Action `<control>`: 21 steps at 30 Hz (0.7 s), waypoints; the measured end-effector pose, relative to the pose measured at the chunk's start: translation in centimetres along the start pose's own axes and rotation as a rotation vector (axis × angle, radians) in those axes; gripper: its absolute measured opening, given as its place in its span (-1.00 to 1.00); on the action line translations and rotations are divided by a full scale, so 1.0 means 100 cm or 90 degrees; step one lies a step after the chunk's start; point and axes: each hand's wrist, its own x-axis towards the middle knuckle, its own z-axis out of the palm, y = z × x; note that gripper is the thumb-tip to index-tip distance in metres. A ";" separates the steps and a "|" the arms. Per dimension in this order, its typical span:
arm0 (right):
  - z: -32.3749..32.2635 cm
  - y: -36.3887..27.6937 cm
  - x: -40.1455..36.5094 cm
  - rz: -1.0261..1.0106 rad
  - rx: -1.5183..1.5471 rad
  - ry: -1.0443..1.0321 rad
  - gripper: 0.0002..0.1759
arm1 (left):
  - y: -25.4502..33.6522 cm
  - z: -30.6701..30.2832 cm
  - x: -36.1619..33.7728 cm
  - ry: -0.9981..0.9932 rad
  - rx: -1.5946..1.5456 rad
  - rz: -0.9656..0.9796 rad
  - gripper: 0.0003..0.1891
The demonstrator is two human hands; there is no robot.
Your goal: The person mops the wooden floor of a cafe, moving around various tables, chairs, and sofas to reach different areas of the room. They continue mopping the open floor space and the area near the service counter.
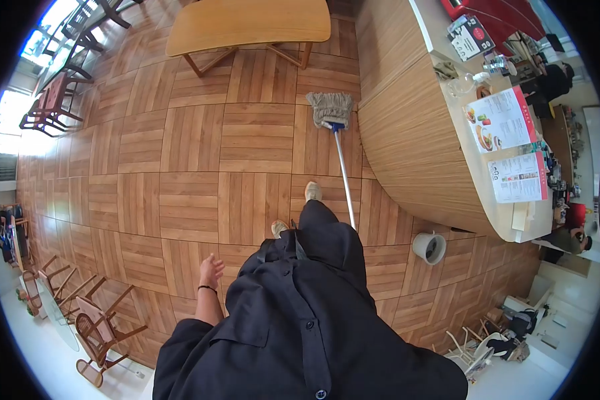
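The parquet floor (180,167) lies bare ahead of the left hand (211,270) and out to its side, leaving wide room to move. Well ahead of that hand, a light wooden table (247,23) closes the far edge of the floor. Behind and outward from the left hand, a cluster of wooden chairs (93,327) stands where the parquet meets a pale floor. Across the body, on the other side from the left hand, a curved wooden counter (407,133) walls the floor in, and 2 printed menus (503,120) lie on its top. A white round bin (430,247) sits on the floor at the counter's foot.

The left hand hangs beside the dark clothing with its fingers loosely spread, gripping and touching nothing. A black band (207,288) circles its wrist. The right hand is hidden behind the dark shirt, so its grip cannot be told.

The mop (343,173) slants ahead of the body, across from the left hand. The grey stringy mop head (330,108) lies flat on the parquet near the counter wall. The pale handle runs back and vanishes behind the trouser leg.
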 end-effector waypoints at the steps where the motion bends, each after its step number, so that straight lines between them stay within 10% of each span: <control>1: 0.001 -0.016 0.001 -0.011 0.007 -0.007 -0.35 | -0.010 -0.007 0.003 -0.009 -0.011 -0.020 -0.52; 8: -0.015 -0.177 0.043 -0.106 0.087 -0.069 -0.38 | 0.022 -0.013 0.009 -0.052 -0.013 -0.006 -0.58; 21: -0.196 -0.773 0.113 -0.264 0.438 -0.131 -0.60 | 0.224 -0.118 -0.035 0.101 -0.013 0.191 -0.54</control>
